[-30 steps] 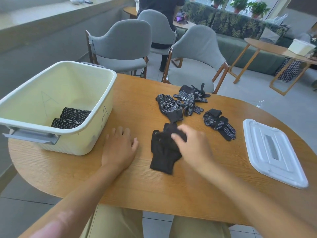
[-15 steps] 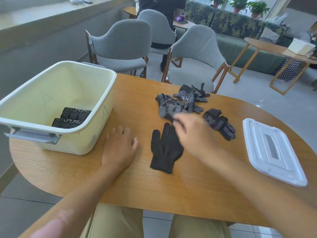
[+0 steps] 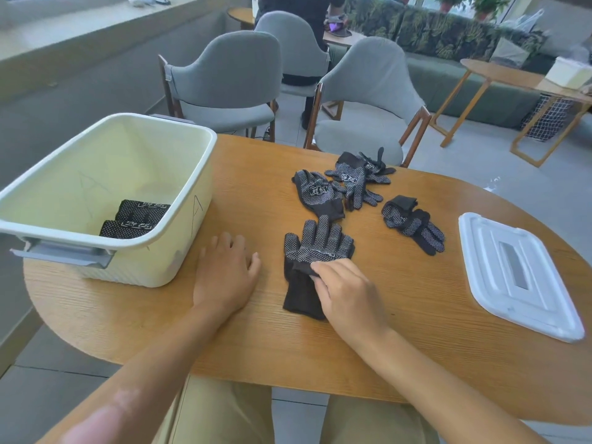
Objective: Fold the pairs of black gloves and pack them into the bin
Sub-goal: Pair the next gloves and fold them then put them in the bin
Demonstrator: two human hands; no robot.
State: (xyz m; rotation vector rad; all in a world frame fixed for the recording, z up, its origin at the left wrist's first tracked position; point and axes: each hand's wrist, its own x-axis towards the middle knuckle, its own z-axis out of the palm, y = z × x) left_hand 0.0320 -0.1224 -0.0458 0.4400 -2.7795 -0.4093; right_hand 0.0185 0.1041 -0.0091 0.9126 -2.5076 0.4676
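Your left hand (image 3: 226,277) lay flat, palm down, fingers spread, beside the round-ended wooden table's (image 3: 416,363) near edge; your right hand (image 3: 347,296) curled, fingertips pinching downward, forearms bare.

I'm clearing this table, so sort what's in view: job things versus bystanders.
Job: stacked gloves under the right hand, loose gloves, bin, folded pairs, left hand.
Bystanders: white lid, grey chairs.

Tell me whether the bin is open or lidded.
Open. The bin has no lid on; the white lid lies flat on the table, far right.
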